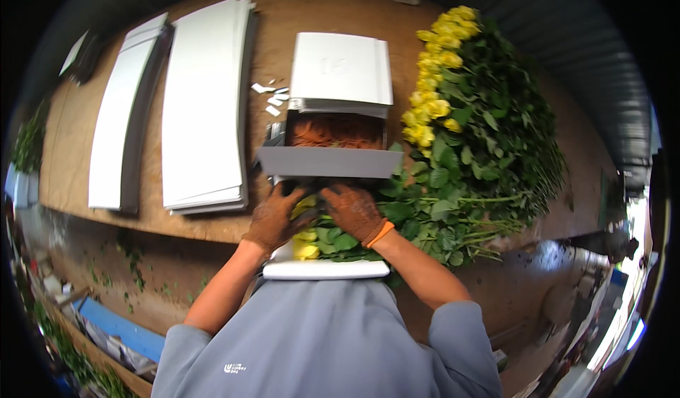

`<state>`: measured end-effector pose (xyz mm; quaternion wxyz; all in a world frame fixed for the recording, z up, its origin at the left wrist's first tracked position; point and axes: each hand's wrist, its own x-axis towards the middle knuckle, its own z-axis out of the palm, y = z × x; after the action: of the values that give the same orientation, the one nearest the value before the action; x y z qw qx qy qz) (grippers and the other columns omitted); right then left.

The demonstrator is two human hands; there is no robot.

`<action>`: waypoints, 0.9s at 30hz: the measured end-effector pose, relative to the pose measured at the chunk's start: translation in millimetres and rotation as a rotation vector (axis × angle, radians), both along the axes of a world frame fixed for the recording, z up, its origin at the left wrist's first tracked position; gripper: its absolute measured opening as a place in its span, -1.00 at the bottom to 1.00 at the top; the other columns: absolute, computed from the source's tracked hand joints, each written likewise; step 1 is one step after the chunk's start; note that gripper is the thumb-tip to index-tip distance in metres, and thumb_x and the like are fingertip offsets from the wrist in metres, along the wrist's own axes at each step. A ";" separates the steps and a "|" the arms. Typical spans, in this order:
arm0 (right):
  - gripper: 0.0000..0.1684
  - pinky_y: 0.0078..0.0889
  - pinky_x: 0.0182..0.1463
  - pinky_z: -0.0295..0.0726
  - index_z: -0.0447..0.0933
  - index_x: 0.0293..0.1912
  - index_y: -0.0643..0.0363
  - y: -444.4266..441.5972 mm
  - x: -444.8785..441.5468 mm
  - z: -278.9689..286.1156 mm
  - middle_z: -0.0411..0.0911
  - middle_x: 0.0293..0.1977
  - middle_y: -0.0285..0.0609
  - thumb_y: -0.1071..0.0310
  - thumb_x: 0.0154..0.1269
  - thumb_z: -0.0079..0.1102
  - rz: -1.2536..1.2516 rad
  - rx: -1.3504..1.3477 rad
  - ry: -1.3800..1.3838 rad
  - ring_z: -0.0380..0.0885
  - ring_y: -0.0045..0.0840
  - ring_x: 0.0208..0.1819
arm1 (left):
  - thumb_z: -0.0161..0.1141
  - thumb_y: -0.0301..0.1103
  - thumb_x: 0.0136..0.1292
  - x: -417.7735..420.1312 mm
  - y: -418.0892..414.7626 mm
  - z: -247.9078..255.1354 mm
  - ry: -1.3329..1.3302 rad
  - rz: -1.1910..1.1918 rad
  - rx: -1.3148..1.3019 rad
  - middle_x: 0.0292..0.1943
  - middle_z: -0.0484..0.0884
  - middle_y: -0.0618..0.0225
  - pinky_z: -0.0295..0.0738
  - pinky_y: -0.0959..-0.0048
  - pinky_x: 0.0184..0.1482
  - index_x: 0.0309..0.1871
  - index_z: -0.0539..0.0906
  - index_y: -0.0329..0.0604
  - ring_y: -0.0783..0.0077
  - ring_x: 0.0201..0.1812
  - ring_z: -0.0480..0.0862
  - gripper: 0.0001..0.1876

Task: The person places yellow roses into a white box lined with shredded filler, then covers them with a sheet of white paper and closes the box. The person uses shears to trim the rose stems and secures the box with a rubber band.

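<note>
Both hands wear stained brown work gloves and lie over yellow roses (306,245) with green leaves (337,240), close to my body. My left hand (280,215) is at the flower heads, thumb and fingers spread around a yellow bloom. My right hand (353,213), with an orange cuff, rests over the leafy stems, its fingertips towards the left hand. Shadow and blur hide whether the fingertips grip anything. Beneath the roses is a white wrapping sheet (326,270), its near edge against my shirt. A grey panel (330,162) stands just beyond my fingertips.
Behind the panel, an open compartment holds orange-brown rubber bands (337,132), with white sheets (340,68) stacked above it. Larger white cardboard stacks (204,106) (125,116) lie left on the wooden table (276,15). Many yellow roses (438,74) are piled right, stems pointing right.
</note>
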<state>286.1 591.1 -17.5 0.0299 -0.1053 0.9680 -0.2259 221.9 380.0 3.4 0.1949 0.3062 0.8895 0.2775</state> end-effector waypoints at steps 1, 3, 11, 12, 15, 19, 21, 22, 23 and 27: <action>-0.59 -0.06 -0.04 0.71 0.60 0.06 0.07 4.4 1.9 7.9 0.63 0.02 0.02 0.22 0.23 0.38 0.032 0.028 -0.027 0.67 -0.10 -0.02 | 0.48 -0.03 0.22 -0.6 0.6 1.4 -0.015 -0.007 -0.048 0.25 0.48 -0.10 0.62 -0.08 0.14 0.33 0.56 0.12 -0.25 0.24 0.55 -0.38; -0.56 0.00 0.01 0.68 0.61 0.10 0.07 23.3 12.8 28.6 0.61 0.03 0.07 0.12 0.28 0.36 0.081 -0.089 0.113 0.64 -0.06 0.01 | 0.47 -0.07 0.24 0.3 2.2 3.2 0.037 -0.028 0.001 0.27 0.49 -0.05 0.61 -0.08 0.15 0.32 0.57 0.12 -0.22 0.23 0.56 -0.41; -0.52 0.08 0.06 0.65 0.62 -0.08 0.24 101.6 51.6 46.3 0.65 -0.15 0.14 -0.04 0.39 0.21 -0.166 0.243 -0.425 0.68 0.05 -0.12 | 0.47 -0.16 0.26 1.0 3.6 6.8 0.039 -0.013 0.078 0.20 0.53 -0.10 0.56 0.01 0.20 0.30 0.59 0.05 -0.21 0.21 0.56 -0.46; -0.53 0.07 0.04 0.66 0.62 -0.08 0.24 105.4 53.9 42.4 0.66 -0.14 0.14 -0.04 0.40 0.21 -0.185 0.213 -0.383 0.68 0.03 -0.12 | 0.47 -0.20 0.25 0.3 3.9 7.3 0.021 -0.017 0.064 0.20 0.53 -0.10 0.55 0.02 0.21 0.29 0.59 0.05 -0.21 0.21 0.56 -0.46; -0.54 -0.01 -0.02 0.67 0.62 -0.05 0.23 133.1 47.8 35.7 0.69 -0.15 0.12 -0.02 0.42 0.22 -0.261 -0.051 -0.238 0.70 -0.02 -0.12 | 0.48 -0.22 0.25 0.1 4.9 7.7 0.038 -0.022 0.092 0.19 0.54 -0.08 0.55 0.03 0.19 0.29 0.59 0.05 -0.20 0.20 0.56 -0.46; -0.64 -0.08 -0.09 0.67 0.64 0.01 0.20 224.9 12.6 41.3 0.72 -0.28 0.08 0.13 0.44 0.23 -0.577 -0.137 0.071 0.73 -0.02 -0.18 | 0.50 -0.33 0.20 1.7 3.5 4.3 -0.019 -0.016 0.055 0.26 0.52 -0.17 0.45 -0.01 0.31 0.33 0.57 -0.08 -0.27 0.29 0.48 -0.40; -0.55 0.04 0.10 0.65 0.58 0.27 0.07 258.5 -10.6 35.8 0.61 0.14 0.18 0.20 0.46 0.17 -0.848 0.243 0.154 0.66 0.03 0.05 | 0.50 -0.37 0.16 1.8 2.9 1.7 -0.005 -0.005 0.042 0.20 0.62 -0.02 0.41 -0.03 0.35 0.31 0.58 -0.06 -0.26 0.28 0.47 -0.39; -0.48 0.14 0.30 0.52 0.51 0.36 0.01 271.5 -17.4 33.2 0.37 0.39 0.14 0.21 0.46 0.16 -0.842 0.396 0.045 0.48 0.05 0.29 | 0.50 -0.38 0.15 1.1 2.3 0.7 -0.010 -0.006 0.033 0.20 0.62 0.01 0.40 -0.03 0.36 0.31 0.58 -0.05 -0.26 0.29 0.46 -0.39; -0.45 0.24 0.44 0.36 0.48 0.39 -0.03 276.1 -24.8 25.8 0.26 0.46 0.08 0.21 0.46 0.17 -0.876 0.507 -0.127 0.27 0.04 0.44 | 0.50 -0.38 0.15 1.1 3.1 -0.6 -0.036 -0.001 0.008 0.21 0.63 0.04 0.39 -0.04 0.37 0.32 0.58 -0.04 -0.26 0.30 0.45 -0.39; -0.39 0.17 0.47 0.36 0.50 0.36 -0.03 292.2 -22.5 14.5 0.36 0.39 0.00 0.22 0.34 0.33 -0.773 0.535 -0.007 0.32 -0.03 0.42 | 0.52 -0.39 0.11 2.3 2.8 0.2 -0.020 0.003 0.037 0.24 0.61 0.02 0.35 -0.07 0.42 0.32 0.57 -0.04 -0.31 0.38 0.37 -0.35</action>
<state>263.6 883.2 -2.9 -0.0273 0.2750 0.9604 0.0366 224.2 382.8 3.5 0.1979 0.3054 0.8827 0.2972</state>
